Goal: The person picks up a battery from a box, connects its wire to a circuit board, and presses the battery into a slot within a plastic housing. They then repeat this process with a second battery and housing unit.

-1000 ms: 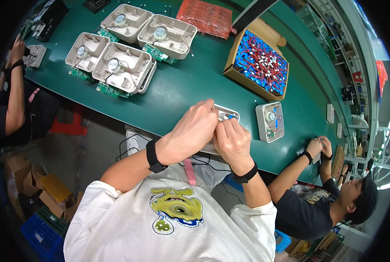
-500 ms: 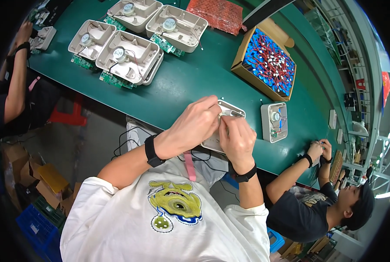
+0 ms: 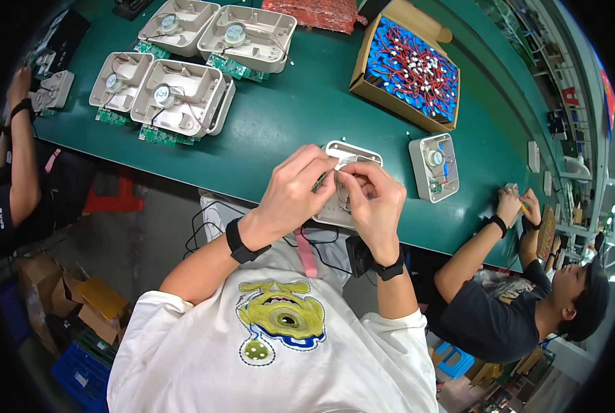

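— What have you got in hand right now?

— From my feed, both hands meet over a pale plastic housing [image 3: 349, 157] at the near edge of the green table [image 3: 300, 117]; my left hand [image 3: 295, 189] is curled over its left side, fingers closed on it; my right hand [image 3: 371, 199] pinches down on its middle with fingertips drawn narrow.

— How does the housing look?

— Off-white, roughly rectangular with rounded corners, open side up; only its far rim and a strip of its near edge show past my fingers; what sits inside is hidden, so I cannot tell.

— And around it?

— Just to the right lies a second housing [image 3: 434, 167], open, with a round speaker and a blue part in it; far right of centre stands a cardboard box [image 3: 409, 65] full of blue parts with red wires; far left, a cluster of four open housings [image 3: 184, 69] with green circuit boards at their edges; a person's hands [image 3: 517, 206] work at the right end of the table.
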The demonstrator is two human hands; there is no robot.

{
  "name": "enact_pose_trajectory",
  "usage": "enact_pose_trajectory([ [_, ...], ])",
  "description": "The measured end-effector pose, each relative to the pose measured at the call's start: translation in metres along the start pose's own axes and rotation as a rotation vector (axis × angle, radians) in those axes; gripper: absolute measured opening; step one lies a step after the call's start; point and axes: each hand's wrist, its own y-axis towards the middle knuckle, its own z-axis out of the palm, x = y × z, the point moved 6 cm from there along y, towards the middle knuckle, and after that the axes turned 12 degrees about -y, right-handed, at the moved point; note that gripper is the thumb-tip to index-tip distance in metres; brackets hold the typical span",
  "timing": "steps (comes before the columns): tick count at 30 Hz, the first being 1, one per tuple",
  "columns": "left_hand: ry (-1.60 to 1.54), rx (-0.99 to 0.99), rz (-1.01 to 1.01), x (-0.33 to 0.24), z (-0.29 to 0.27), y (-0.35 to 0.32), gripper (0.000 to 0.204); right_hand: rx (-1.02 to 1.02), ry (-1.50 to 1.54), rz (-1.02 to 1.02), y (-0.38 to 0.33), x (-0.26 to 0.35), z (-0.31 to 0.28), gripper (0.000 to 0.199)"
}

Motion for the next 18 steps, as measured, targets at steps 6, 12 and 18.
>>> enact_pose_trajectory([
  [6, 0.036, 0.072, -0.133, 0.0, -0.005, 0.003, 0.022, -0.023, -0.211, -0.172, -0.011, 0.015, -0.003, 0.03],
  [12, -0.053, 0.035, -0.685, 0.006, -0.005, -0.004, 0.014, 0.008, -0.486, -0.031, -0.057, 0.048, 0.006, 0.088],
  [18, -0.164, 0.226, -0.398, -0.017, 0.02, -0.005, 0.012, -0.124, -0.631, 0.014, -0.063, 0.008, 0.028, 0.086],
])
